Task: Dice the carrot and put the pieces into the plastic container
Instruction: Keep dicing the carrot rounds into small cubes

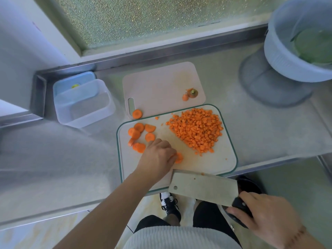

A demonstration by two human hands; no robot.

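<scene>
A person stands at a steel bench by a frosted window, dicing carrot on a green-edged cutting board. The left hand reaches over the board's middle, its fingers curled down and pinching a stack of carrot slices against the surface. The right hand holds a cleaver clear of the board at the bench's near edge, fingers wrapped round the black handle, the blade lying broadside up and pointing left. A large heap of diced carrot covers the board's far right part, while uncut round slices lie in a loose cluster at its far left, just beside the left hand. A second, plain cutting board lies behind the first, carrying the carrot's trimmed top end, a small carrot piece beside it, and one stray slice near its handle slot. The clear plastic container stands open to the left of both boards, well apart from the diced heap, with its blue lid propped behind it. A pale blue colander basket holding something green sits at the far right of the bench
</scene>
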